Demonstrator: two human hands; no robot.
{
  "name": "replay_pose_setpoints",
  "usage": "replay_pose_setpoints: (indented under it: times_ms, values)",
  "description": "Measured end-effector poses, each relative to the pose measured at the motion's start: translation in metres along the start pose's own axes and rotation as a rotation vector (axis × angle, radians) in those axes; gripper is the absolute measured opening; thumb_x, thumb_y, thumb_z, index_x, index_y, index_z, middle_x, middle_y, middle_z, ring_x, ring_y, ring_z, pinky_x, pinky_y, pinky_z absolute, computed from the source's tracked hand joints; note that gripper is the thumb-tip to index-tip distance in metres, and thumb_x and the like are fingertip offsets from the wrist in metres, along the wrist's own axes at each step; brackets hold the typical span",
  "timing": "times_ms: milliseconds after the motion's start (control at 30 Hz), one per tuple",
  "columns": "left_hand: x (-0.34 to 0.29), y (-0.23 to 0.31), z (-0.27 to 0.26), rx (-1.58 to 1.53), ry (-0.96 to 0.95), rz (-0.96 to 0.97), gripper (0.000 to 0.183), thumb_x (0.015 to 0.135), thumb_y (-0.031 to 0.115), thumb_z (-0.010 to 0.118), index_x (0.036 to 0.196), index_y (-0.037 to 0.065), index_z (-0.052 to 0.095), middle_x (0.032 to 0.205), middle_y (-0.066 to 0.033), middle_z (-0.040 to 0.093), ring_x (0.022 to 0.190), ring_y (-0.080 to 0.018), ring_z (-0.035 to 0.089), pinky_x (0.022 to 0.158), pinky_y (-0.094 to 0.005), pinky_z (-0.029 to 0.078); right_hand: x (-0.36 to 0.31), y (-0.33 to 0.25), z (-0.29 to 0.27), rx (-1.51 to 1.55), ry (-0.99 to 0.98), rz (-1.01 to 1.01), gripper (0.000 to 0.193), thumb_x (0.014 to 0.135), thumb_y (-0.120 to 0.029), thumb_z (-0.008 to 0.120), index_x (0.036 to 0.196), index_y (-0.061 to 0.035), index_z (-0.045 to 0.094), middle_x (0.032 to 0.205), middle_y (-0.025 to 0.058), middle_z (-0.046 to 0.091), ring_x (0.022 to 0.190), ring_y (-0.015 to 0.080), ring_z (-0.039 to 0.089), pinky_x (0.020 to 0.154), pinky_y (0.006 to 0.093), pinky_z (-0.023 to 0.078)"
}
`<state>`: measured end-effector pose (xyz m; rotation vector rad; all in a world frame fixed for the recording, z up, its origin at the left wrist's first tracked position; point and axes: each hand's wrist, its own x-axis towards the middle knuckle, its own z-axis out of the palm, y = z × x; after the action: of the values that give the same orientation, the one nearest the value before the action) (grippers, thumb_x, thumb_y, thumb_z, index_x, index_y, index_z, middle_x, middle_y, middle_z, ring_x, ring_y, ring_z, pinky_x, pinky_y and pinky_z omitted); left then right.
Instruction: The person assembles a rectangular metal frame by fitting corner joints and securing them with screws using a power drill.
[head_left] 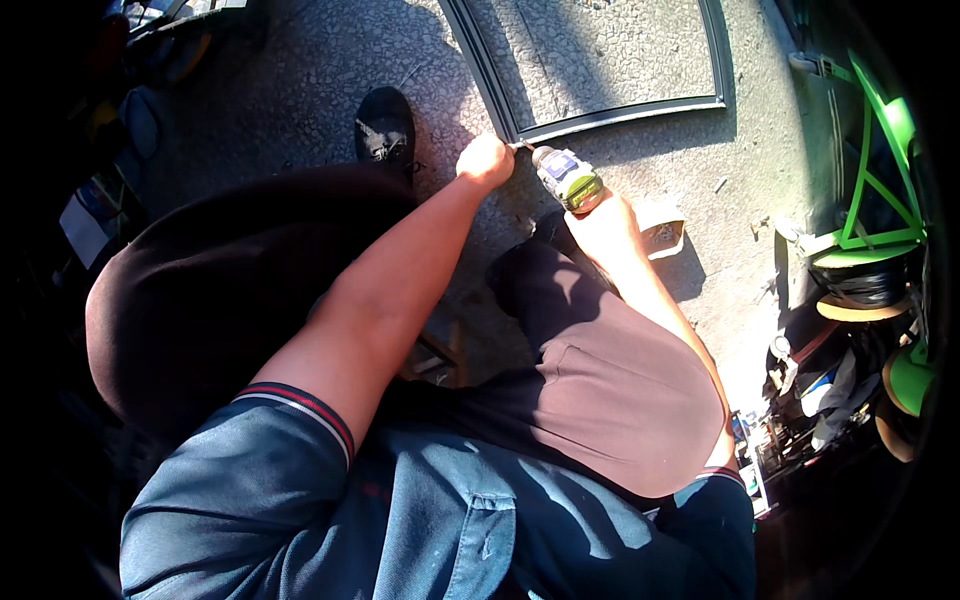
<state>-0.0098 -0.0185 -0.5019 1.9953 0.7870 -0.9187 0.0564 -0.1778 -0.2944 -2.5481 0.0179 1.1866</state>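
A dark rectangular frame (630, 119) lies on the ground ahead of me, its near left corner between my hands. My right hand (604, 222) grips a green and grey cordless drill (569, 180), its nose pointing left at that corner. My left hand (484, 162) is closed right beside the corner, fingers near the tip of the drill. Whatever sits between those fingers is too small to tell. The other end of the frame runs out of the picture at the top.
Beside my right wrist sits a small open cardboard box (661, 228). My black shoe (385, 127) rests on the rough ground left of my left hand. Along the right stand a bright green stand (868, 238) and spools (862, 300). Dim clutter fills the upper left.
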Motion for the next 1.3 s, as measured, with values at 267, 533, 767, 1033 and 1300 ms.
replay_pose_setpoints:
  times_ms: [267,533,767,1033,1300]
  values:
    - [-0.005,0.025,-0.018,0.013,-0.021,-0.157,0.042,0.088,0.038,0.071,0.108,0.001,0.072,0.108,-0.0208,0.072,0.102,-0.0345,0.071,0.086,-0.0413,0.057,0.007,0.001,-0.003,0.002,-0.002,0.052,0.031,0.080,-0.019,0.074,0.104,0.0006,0.069,0.094,0.0225,0.072,0.095,0.0359,0.071,0.081,0.0418,0.055]
    - [0.008,0.009,-0.017,-0.040,-0.036,-0.202,0.047,0.084,0.041,0.077,0.108,0.001,0.072,0.108,-0.0182,0.073,0.101,-0.0327,0.072,0.085,-0.0411,0.058,0.014,-0.003,-0.001,-0.021,-0.062,0.004,0.030,0.085,-0.026,0.065,0.106,-0.0044,0.070,0.096,0.0221,0.072,0.097,0.0391,0.069,0.082,0.0445,0.054]
    - [0.005,0.023,-0.012,-0.041,-0.057,-0.192,0.048,0.083,0.042,0.077,0.108,0.001,0.072,0.108,-0.0184,0.073,0.102,-0.0321,0.072,0.085,-0.0414,0.058,0.006,-0.013,-0.014,-0.084,-0.053,0.028,0.032,0.087,-0.030,0.062,0.107,-0.0073,0.071,0.098,0.0214,0.072,0.099,0.0406,0.068,0.083,0.0455,0.054]
    - [0.015,0.005,0.014,0.076,0.001,-0.129,0.043,0.086,0.039,0.071,0.107,0.001,0.072,0.110,-0.0203,0.072,0.105,-0.0341,0.070,0.088,-0.0422,0.057,0.006,-0.026,-0.017,-0.215,-0.013,-0.036,0.032,0.082,-0.022,0.066,0.108,-0.0055,0.069,0.099,0.0220,0.071,0.099,0.0400,0.068,0.085,0.0460,0.054]
    - [0.014,0.023,-0.011,-0.014,-0.035,-0.122,0.052,0.084,0.045,0.074,0.111,0.000,0.071,0.116,-0.0213,0.070,0.111,-0.0341,0.067,0.094,-0.0422,0.054,0.010,-0.026,-0.035,-0.289,-0.038,-0.117,0.031,0.080,-0.018,0.063,0.109,-0.0081,0.069,0.101,0.0212,0.071,0.101,0.0398,0.068,0.086,0.0476,0.053]
